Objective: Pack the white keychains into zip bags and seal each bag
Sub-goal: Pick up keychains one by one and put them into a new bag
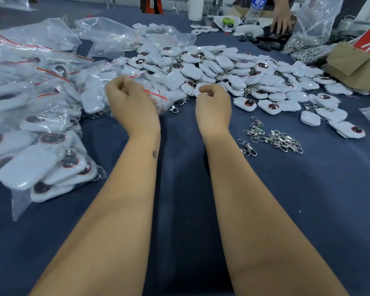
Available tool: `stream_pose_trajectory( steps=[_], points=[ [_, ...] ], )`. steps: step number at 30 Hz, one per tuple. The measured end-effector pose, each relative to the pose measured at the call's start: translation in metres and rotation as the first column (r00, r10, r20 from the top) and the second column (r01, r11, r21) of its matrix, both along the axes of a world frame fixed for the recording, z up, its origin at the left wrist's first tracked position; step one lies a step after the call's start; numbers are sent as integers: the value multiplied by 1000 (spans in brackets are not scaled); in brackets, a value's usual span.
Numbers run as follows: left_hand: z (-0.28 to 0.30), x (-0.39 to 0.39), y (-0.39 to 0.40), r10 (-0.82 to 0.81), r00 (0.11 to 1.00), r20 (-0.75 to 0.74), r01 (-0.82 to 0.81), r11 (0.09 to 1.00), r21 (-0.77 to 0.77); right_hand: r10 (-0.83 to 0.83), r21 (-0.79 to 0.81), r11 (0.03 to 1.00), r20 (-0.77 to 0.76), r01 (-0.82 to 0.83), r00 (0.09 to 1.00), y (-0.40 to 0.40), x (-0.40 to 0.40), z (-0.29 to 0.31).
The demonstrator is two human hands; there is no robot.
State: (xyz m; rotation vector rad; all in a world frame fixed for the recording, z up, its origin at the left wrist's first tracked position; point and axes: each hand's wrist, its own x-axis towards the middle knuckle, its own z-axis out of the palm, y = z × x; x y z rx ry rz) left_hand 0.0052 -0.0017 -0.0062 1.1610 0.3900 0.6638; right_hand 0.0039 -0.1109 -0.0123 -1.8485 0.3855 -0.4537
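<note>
A big heap of loose white keychains (229,67) with dark round faces and metal clasps covers the middle of the blue table. My left hand (130,101) is at the heap's near left edge, its curled fingers gripping the mouth of a clear zip bag (165,103) with a red seal strip. Keychains show through the bag beside the hand. My right hand (213,103) is just to the right, fingers curled around a white keychain (198,89) at the heap's near edge; most of that keychain is hidden by the fingers.
Filled zip bags (36,146) pile up along the left side. Loose metal clasps (273,137) lie to the right of my right forearm. Empty bags (115,37) sit at the back left, a cardboard box (355,65) at the right. Another person's hand (283,18) and a water bottle (254,9) are at the far edge.
</note>
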Motion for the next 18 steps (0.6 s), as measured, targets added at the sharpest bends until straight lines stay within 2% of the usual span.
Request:
stream_pose_trajectory(
  steps=[2, 4, 6, 7, 9, 10, 12, 14, 16, 18],
  points=[
    [8, 1, 11, 97, 994, 43, -81, 955, -286, -34, -134, 991, -29, 30, 999, 1, 10, 5],
    [15, -3, 16, 274, 955, 115, -227, 923, -309, -56, -244, 969, -38, 45, 998, 4, 22, 12],
    [18, -6, 17, 408, 880, 244, -359, 907, -223, -47, -321, 947, -45, 30, 998, 10, 38, 19],
    [19, -6, 18, 415, 853, 316, -381, 910, -165, -22, -352, 936, -49, 3, 999, 14, 46, 21],
    [13, -2, 21, 355, 842, 407, -406, 913, 44, 93, -380, 917, -97, -123, 991, 23, 61, 21],
    [9, 1, 21, 310, 860, 405, -408, 894, 183, 161, -400, 892, -158, -212, 974, 26, 68, 19],
    [1, 6, 18, 174, 928, 330, -316, 836, 448, 224, -559, 734, -337, -385, 915, 29, 76, 10],
    [-6, 9, 12, 7, 994, 109, -77, 752, 654, 175, -714, 550, -409, -434, 896, 27, 78, -1],
    [-13, 12, 9, -33, 994, -101, 99, 627, 773, 138, -775, 501, -367, -384, 920, 22, 74, -8],
    [-15, 13, 9, -4, 987, -163, 137, 564, 815, 148, -779, 519, -324, -352, 935, 16, 67, -13]
  ],
)
